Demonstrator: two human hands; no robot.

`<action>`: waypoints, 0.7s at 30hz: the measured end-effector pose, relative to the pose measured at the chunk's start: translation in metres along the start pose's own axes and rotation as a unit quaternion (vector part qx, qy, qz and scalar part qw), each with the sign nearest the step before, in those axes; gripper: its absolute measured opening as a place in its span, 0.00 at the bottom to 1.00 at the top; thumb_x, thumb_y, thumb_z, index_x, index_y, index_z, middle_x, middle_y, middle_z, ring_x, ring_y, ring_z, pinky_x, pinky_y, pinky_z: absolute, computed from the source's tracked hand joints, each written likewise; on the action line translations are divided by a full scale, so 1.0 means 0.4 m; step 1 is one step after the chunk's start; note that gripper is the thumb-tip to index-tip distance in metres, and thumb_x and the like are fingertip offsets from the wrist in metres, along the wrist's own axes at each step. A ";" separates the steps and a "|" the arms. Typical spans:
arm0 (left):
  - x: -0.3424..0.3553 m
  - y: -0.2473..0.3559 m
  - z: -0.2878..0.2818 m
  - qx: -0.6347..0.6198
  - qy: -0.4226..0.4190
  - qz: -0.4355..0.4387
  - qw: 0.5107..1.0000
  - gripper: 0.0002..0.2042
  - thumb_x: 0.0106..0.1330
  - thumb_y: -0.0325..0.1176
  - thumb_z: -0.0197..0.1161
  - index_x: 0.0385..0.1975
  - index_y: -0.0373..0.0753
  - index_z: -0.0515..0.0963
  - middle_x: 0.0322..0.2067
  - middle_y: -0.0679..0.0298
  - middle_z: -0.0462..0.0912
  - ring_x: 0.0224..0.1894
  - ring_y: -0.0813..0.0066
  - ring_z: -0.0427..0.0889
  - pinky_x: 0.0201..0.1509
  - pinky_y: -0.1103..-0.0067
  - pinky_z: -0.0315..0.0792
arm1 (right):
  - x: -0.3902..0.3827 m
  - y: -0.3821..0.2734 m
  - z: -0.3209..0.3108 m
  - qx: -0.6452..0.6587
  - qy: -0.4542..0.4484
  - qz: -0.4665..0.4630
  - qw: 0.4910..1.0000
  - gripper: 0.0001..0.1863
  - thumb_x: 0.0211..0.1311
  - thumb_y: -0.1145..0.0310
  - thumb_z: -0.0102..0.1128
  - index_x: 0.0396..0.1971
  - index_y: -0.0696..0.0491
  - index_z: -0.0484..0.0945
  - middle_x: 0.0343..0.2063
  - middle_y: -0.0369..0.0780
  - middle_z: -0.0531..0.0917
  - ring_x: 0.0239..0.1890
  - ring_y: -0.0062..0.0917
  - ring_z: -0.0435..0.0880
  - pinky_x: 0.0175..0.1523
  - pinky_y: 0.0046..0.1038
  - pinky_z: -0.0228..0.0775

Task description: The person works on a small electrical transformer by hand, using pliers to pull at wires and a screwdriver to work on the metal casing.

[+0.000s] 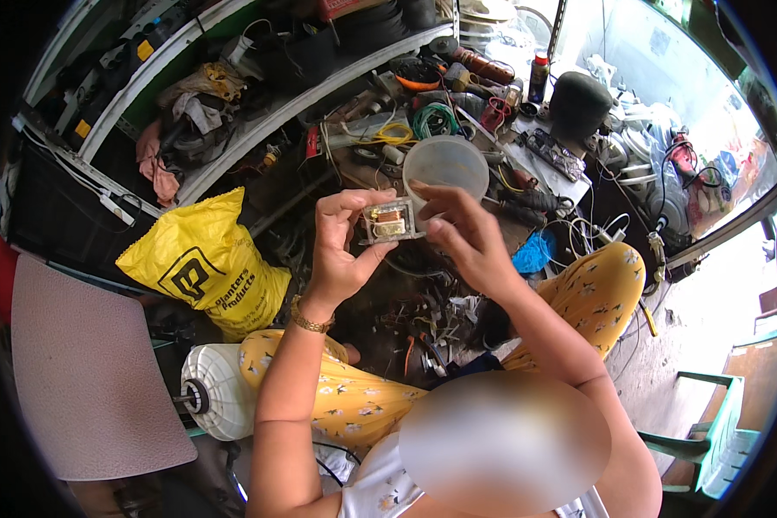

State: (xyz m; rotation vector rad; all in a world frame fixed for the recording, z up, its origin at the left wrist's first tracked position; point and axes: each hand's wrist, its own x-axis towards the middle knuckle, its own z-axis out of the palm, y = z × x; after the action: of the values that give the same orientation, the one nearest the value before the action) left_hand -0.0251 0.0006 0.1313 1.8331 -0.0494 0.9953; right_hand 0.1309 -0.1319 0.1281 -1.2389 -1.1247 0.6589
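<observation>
A small transformer [389, 221], with a grey metal frame and a copper-coloured winding, is held up in front of me above the cluttered floor. My left hand [343, 233] grips it from the left, thumb along the lower edge and fingers at the top. At its right edge is my right hand [466, 231], with curled fingers and the thumb closed against that side. The fingertips there partly overlap, so the exact contact is hard to see. Just beyond my hands stands a translucent plastic tub [445, 164].
A yellow sack [211, 259] stands at the left, near a white ribbed round housing [220, 393]. Pliers [427, 350] and metal scraps lie between my legs. Green wire [436, 119], tools and parts crowd the far side, below a shelf [276, 112]. A green chair [716, 423] is at right.
</observation>
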 end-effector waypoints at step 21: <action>-0.207 -0.044 0.079 -0.628 0.218 -0.414 0.621 0.28 0.68 0.57 0.48 0.55 0.39 0.71 0.52 0.57 0.75 0.56 0.66 0.71 0.65 0.63 0.61 | -0.082 0.140 0.162 -0.127 0.006 0.051 0.991 0.10 0.58 0.69 0.63 0.40 0.53 0.80 0.35 0.43 0.80 0.36 0.36 0.81 0.40 0.33 0.74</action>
State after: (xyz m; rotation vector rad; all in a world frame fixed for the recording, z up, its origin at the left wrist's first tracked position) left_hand -0.0525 -0.0472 0.0597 0.1498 0.3079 0.4053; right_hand 0.0693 -0.1215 0.0608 -1.5239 -1.1670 0.5952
